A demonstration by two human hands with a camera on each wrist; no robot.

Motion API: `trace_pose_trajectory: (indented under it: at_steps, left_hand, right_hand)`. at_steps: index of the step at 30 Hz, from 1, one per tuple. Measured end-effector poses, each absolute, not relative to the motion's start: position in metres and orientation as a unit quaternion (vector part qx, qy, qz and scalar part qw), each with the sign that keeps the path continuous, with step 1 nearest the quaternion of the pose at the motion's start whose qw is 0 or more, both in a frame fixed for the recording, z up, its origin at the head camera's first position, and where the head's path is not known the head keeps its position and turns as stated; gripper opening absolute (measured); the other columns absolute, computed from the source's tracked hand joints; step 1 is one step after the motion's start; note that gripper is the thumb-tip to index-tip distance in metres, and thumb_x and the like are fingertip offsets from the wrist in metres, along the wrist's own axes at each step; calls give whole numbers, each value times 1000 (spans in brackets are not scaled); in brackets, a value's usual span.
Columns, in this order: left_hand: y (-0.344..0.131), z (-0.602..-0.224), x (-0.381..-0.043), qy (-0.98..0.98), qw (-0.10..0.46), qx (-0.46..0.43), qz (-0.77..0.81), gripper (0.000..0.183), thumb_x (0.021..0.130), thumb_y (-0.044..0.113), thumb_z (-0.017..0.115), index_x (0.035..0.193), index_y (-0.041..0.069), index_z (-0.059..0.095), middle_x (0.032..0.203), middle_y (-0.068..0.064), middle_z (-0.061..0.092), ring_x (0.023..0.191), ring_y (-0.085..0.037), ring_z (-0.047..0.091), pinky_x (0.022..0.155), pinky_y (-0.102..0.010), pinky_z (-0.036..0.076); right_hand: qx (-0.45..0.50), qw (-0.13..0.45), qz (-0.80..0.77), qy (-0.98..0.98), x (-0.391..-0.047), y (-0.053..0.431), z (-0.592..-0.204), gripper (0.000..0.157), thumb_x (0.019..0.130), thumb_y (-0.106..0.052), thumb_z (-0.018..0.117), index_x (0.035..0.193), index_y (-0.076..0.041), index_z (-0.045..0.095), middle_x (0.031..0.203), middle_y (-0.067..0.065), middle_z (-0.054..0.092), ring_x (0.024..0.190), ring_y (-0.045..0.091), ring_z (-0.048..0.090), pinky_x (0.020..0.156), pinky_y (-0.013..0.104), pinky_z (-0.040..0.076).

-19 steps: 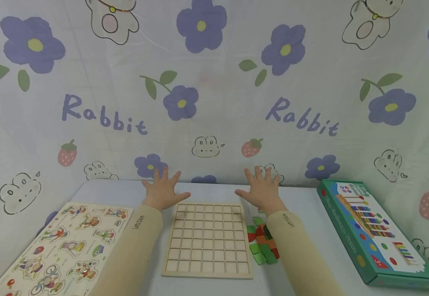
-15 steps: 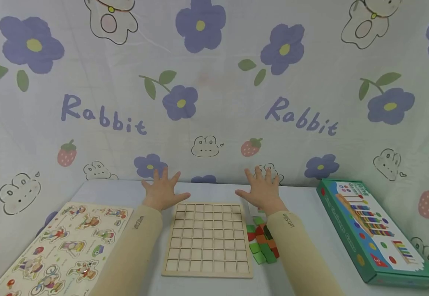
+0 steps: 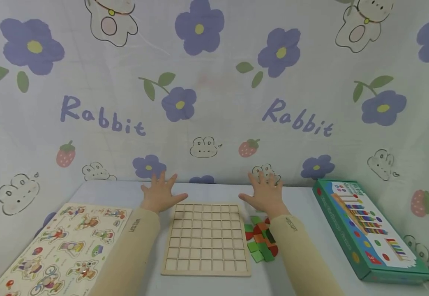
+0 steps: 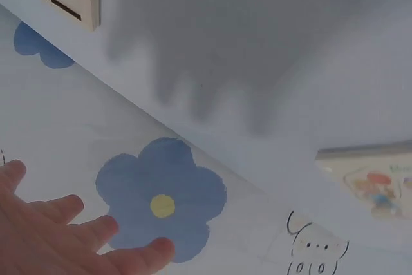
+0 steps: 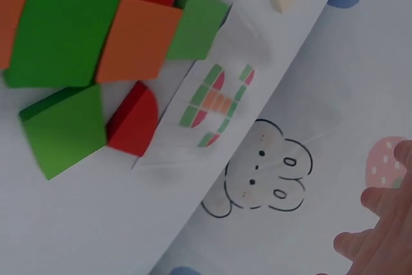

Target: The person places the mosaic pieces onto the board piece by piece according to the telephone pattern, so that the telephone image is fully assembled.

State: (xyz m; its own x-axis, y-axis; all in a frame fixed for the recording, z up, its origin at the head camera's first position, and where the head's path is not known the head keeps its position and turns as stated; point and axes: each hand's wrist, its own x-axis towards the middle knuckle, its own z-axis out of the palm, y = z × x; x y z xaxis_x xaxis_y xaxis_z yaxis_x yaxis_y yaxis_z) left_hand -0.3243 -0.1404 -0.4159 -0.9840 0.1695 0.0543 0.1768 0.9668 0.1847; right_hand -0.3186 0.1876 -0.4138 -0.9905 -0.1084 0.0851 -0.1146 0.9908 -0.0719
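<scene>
My left hand [image 3: 158, 193] hovers over the back of the table with its fingers spread, holding nothing. Its shadow falls on the table in the left wrist view. Likewise spread and holding nothing, my right hand [image 3: 266, 195] is raised beyond a pile of coloured blocks [image 3: 261, 242]. Between the forearms lies a wooden grid board [image 3: 207, 242], its square cells bare. Green, orange and red blocks, some with a curved side, show in the right wrist view, among them a large green block [image 5: 63, 33]. Beside them lies a pattern card [image 5: 215, 104] printed with a green, red and orange figure.
A wooden picture puzzle board [image 3: 66, 246] lies at the left of the table. On the right is a green game box [image 3: 371, 230] with a colourful lid. Behind the table's back edge hangs a white cloth [image 3: 214, 123] printed with flowers and rabbits.
The head view has shifted slightly. The right hand appears a little lower and further right, and the left hand slightly lower. Both stay spread, and the objects lie as before.
</scene>
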Motion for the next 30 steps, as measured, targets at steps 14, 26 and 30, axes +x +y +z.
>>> trace_pose_trajectory:
  at_steps: [14,26,30]
  left_hand:
    - [-140,-425,-327,-988,-6,-88,-131,86,83,70,40,149,20,18,151,-25,11,136,-49,8,96,-72,16]
    - [-127,-431,-324,-976,-3,-143,-165,85,84,66,43,148,15,19,150,-25,16,136,-46,17,98,-66,24]
    - [-125,-429,-318,-967,2,-162,-198,83,85,63,44,148,13,21,150,-25,18,136,-45,20,99,-63,27]
  right_hand:
    - [34,43,34,-998,-318,207,-422,87,81,-68,45,149,-21,17,153,21,10,136,51,5,99,71,5]
    - [79,26,112,-990,-309,191,-418,79,88,-53,48,148,-10,19,152,21,16,137,44,13,104,64,15]
    - [94,17,158,-983,-305,190,-416,70,90,-39,55,145,-5,27,148,20,27,134,41,28,101,58,28]
